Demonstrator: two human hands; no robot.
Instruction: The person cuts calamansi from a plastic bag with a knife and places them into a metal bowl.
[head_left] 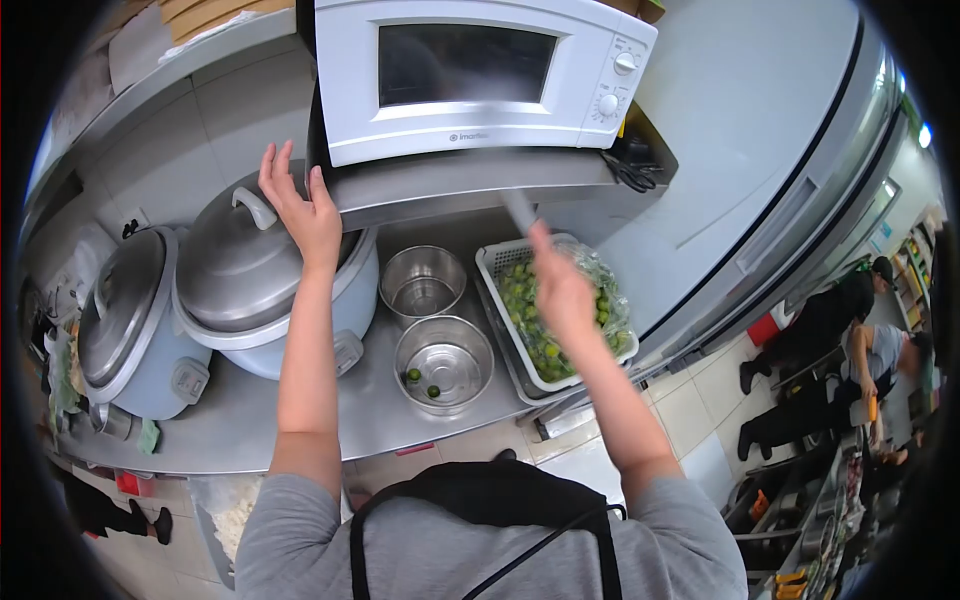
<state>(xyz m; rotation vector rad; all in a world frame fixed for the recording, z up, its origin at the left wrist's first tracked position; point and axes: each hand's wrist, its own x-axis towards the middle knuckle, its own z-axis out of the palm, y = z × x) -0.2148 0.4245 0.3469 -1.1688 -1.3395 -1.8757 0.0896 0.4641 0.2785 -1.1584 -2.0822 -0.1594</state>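
Observation:
My left hand (305,218) is raised with its fingers spread, holding nothing. It is in front of the large rice cooker (235,270) with a domed metal lid, close to the left end of the steel shelf. My right hand (562,290) is closed on a narrow, grey, blade-like thing (520,212), smeared by motion, that points up toward the shelf edge. Behind that hand is a white plastic basket (490,275) of small green citrus fruits (520,300), partly under clear plastic. A steel bowl (444,362) with two green fruits stands left of the basket. Another steel bowl (422,280) is behind it.
A white microwave (480,80) sits on the steel shelf (450,190) above the counter, with black-handled scissors (630,172) at its right. A second rice cooker (140,320) stands far left. A refrigerator (750,150) borders the right side. People work at far right.

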